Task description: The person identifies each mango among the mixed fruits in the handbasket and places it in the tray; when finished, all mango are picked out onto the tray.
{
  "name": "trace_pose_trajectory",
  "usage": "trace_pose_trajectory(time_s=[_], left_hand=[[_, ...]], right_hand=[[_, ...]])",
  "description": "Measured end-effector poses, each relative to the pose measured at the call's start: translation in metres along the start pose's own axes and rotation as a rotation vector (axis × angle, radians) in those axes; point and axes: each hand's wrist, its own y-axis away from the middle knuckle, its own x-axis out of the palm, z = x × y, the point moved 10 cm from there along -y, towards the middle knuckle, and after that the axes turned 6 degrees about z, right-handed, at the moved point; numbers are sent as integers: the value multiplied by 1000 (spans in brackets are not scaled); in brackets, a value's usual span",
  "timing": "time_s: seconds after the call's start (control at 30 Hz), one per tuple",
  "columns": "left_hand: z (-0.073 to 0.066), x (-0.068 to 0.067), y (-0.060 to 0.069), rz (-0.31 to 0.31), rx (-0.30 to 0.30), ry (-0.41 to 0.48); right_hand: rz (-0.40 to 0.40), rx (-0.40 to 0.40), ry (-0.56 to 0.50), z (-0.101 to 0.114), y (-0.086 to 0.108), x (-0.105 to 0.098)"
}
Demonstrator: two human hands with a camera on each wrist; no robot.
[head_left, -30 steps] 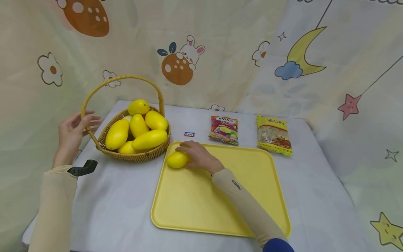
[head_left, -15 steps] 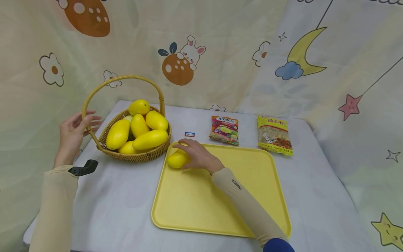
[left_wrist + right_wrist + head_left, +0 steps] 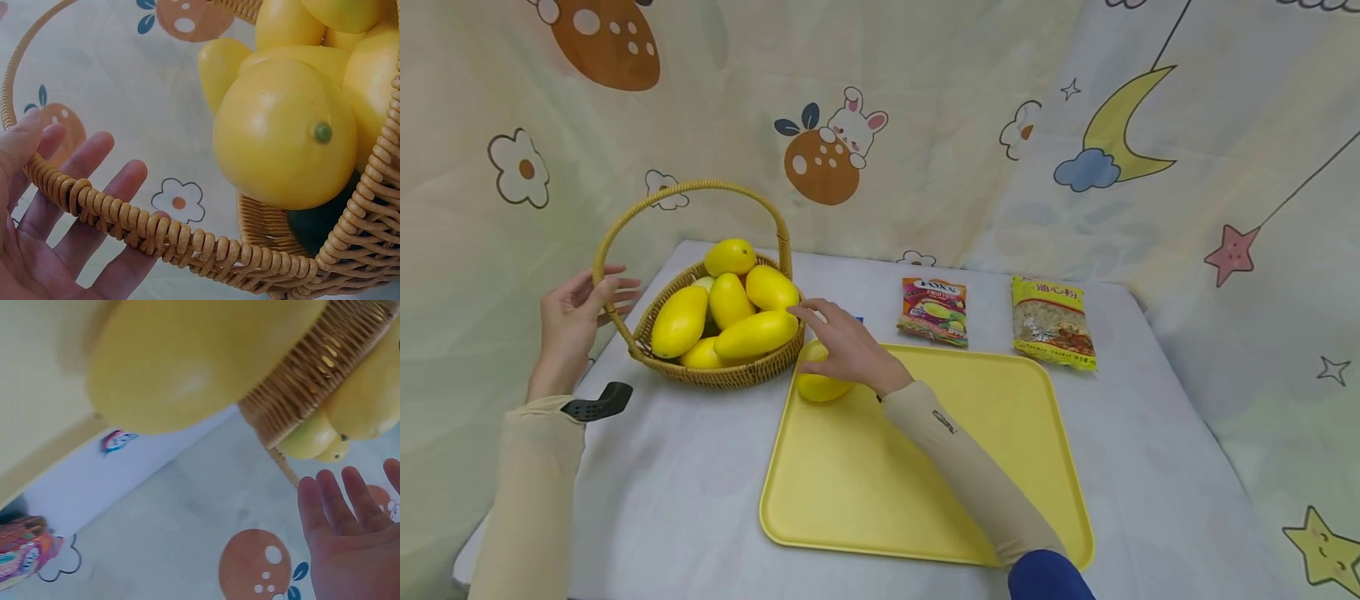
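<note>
On my head feed I can read "FOX'S" and "FRUITS" on the candy bag (image 3: 934, 312) beyond and to the right of the right hand (image 3: 853, 350), and "通心粉" on the yellow macaroni bag (image 3: 1054, 323) farther right.

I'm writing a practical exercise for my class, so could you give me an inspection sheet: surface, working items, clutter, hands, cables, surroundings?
Surface: white table.
Job's things: wicker basket, handle upright, heaped with yellow fruit; one more, the tray fruit, lies at the far left corner of the yellow tray, partly hidden.
Clutter: Fox's packet and yellow packet beyond the tray; tiny packet, mostly covered in the head view.
Hands: left hand at the handle, fingers extended; right hand above the tray fruit, fingers extended.
Cables: nothing seen.
Surroundings: cartoon-printed curtain.
</note>
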Motion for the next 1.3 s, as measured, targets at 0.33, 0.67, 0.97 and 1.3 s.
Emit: trace_pose_trajectory(time_s=[0.33, 0.67, 0.97, 1.3], left_hand=[[2, 1, -1, 2, 1, -8], [1, 1, -1, 8, 1, 24], [1, 1, -1, 12, 12, 69], [1, 1, 0, 16, 10, 69]], right_hand=[[22, -22, 17, 26, -31, -4], [69, -48, 119, 40, -47, 9], [80, -55, 170, 41, -51, 15], [66, -42, 285, 41, -53, 20]])
